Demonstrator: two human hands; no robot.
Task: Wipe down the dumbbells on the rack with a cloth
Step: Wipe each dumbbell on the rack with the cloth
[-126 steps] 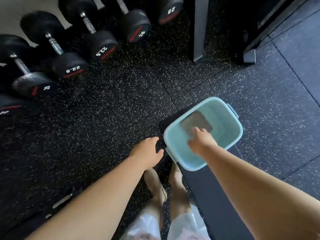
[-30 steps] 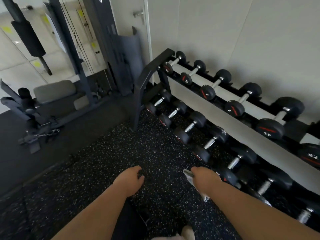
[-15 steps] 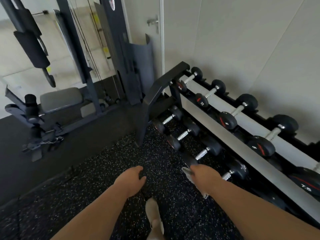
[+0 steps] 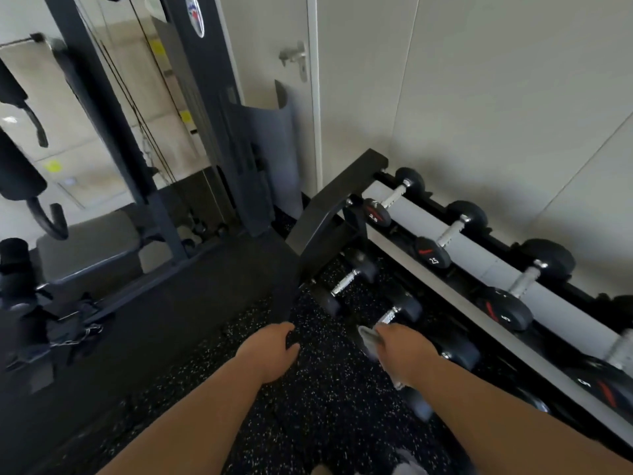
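A dark two-tier rack (image 4: 325,214) with a pale grey rail runs along the right wall. Black dumbbells with steel handles lie on it: several on the upper tier, the nearest-left marked 2.5 (image 4: 432,252), and several on the lower tier (image 4: 346,281). My right hand (image 4: 404,351) grips a grey cloth (image 4: 369,339) just above the lower row, close to one dumbbell's handle. My left hand (image 4: 270,351) hangs over the speckled floor with loosely curled fingers and holds nothing.
A cable weight machine (image 4: 191,108) with a padded grey seat (image 4: 85,245) stands at the left. A white door (image 4: 274,63) with a metal handle is behind the rack's end. Black speckled rubber flooring (image 4: 308,423) lies under my arms.
Four seconds ago my right hand reached into a light blue bucket for the cloth. Since then the view has turned to the rack and drawn closer to its left end; both hands keep their pose.
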